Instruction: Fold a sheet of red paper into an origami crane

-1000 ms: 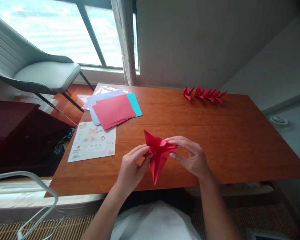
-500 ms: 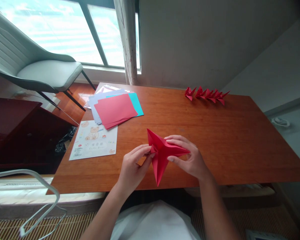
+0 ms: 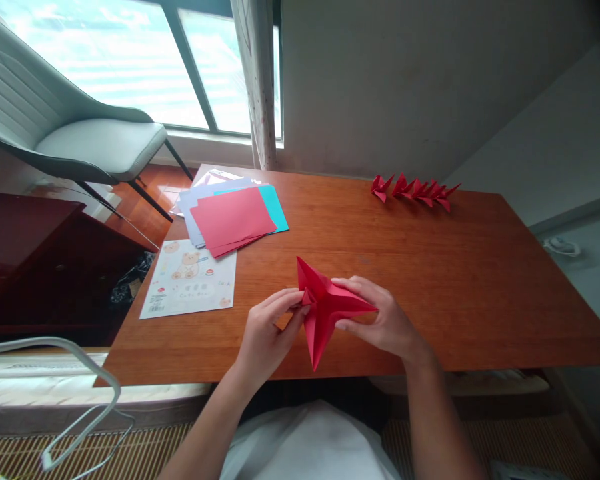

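1. Holding a half-folded red paper piece (image 3: 325, 313) with both hands, low over the near side of the wooden table (image 3: 455, 280), about the middle of the front edge. Can't tell whether the paper actually touches the wood.
2. Left hand (image 3: 265, 337) is pinching the left part of the piece. Thumb and forefinger are closed on a little flap near the centre, and the other fingers are curled in below.
3. Right hand (image 3: 385, 320) is clamped on the right-hand point, fingers laid over the top and thumb pressed in from the near side.
4. Shape-wise, one sharp point sticks up toward the far left and one runs right under the right hand's fingers. A long one points back at the person, its tip reaching about as far as the table's front edge.
5. Far left of the table there's a stack of flat sheets (image 3: 233, 217), red on top with teal and pale lavender peeking out underneath.
6. Just in front of that stack lies a printed sheet with cartoon bears (image 3: 190, 280), flat, close to the left edge.
7. Far right has a row of small folded red shapes (image 3: 415, 189), packed side by side, well apart from the hands.
8. Off the table are a grey chair (image 3: 90, 143) by the window (image 3: 105, 60), a curtain (image 3: 257, 80) hanging at the corner, and a white cable (image 3: 80, 393) looped at lower left.
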Motion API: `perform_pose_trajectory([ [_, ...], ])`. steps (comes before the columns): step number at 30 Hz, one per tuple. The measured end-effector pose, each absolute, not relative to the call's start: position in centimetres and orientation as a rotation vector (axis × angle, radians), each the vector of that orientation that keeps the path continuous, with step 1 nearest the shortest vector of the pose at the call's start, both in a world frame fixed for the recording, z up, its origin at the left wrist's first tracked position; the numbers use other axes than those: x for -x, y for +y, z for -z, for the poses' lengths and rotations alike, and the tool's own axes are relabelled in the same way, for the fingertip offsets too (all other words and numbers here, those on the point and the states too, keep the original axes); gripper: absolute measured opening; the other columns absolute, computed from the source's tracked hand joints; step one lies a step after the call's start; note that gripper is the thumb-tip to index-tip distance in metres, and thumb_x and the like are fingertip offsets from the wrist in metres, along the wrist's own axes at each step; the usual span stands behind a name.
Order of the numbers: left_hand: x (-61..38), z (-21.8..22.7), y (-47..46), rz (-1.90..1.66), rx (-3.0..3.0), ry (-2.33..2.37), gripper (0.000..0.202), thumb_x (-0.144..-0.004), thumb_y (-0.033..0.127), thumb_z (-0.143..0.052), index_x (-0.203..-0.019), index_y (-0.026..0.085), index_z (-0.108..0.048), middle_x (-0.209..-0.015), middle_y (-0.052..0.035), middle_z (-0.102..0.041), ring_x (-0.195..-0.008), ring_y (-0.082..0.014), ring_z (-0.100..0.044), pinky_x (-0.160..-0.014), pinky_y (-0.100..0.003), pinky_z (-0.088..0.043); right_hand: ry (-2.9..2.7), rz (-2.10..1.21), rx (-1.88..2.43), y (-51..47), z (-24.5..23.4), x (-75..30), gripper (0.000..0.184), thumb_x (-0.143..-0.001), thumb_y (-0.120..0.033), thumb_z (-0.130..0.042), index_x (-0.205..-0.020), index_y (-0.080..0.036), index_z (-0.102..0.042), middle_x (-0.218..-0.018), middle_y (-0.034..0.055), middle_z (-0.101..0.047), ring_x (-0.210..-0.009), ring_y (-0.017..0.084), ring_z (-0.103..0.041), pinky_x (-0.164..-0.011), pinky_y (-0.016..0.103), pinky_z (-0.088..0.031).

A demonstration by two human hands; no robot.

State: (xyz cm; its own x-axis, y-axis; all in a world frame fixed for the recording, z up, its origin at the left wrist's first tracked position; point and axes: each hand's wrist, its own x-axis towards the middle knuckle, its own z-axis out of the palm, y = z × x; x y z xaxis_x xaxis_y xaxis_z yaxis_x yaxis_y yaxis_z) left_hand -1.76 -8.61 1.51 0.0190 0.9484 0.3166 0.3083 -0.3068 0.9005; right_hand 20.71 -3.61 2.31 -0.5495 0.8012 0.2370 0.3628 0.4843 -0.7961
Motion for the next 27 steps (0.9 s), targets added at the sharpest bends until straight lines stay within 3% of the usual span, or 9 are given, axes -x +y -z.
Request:
perform_pose_trajectory([
  [12,1.71,-1.39,-8.69,-1.326,-1.724,1.298,0.012,-0.091,0.011,-0.064,-0.097,0.019,-0.071,-0.096,-0.0047,-0.074,-0.079,-0.0126,-0.069,-0.073,-0.021,-0.057,-2.087,-0.981,0.955,-3.56,-2.89,-20.26,0.047,-0.084,-0.034,-0.078,-0.127,-0.028,-0.063,-0.116,0.0044,-0.07,-0.108,0.022,-0.067,-0.095,0.032,-0.053],
  [19,1.77,-1.54,-8.75,-1.327,-1.721,1.282,0.015,-0.09,0.01,-0.064,-0.101,0.019,-0.071,-0.1,-0.0048,-0.074,-0.081,-0.0127,-0.069,-0.075,-0.022,-0.057,-2.061,-0.979,0.927,-3.58,-3.12,-19.99,0.041,-0.084,-0.032,-0.077,-0.123,-0.029,-0.064,-0.135,0.0068,-0.064,-0.127,0.025,-0.06,-0.109,0.039,-0.048],
  [27,1.72,-1.88,-8.97,-1.332,-1.686,1.27,0.014,-0.089,0.01,-0.065,-0.098,0.019,-0.071,-0.096,-0.0044,-0.074,-0.079,-0.0125,-0.069,-0.073,-0.022,-0.057,-2.014,-0.987,0.936,-3.74,-2.85,-20.15,0.029,-0.086,-0.027,-0.075,-0.115,-0.027,-0.067,-0.121,0.0049,-0.073,-0.115,0.023,-0.067,-0.102,0.037,-0.052],
])
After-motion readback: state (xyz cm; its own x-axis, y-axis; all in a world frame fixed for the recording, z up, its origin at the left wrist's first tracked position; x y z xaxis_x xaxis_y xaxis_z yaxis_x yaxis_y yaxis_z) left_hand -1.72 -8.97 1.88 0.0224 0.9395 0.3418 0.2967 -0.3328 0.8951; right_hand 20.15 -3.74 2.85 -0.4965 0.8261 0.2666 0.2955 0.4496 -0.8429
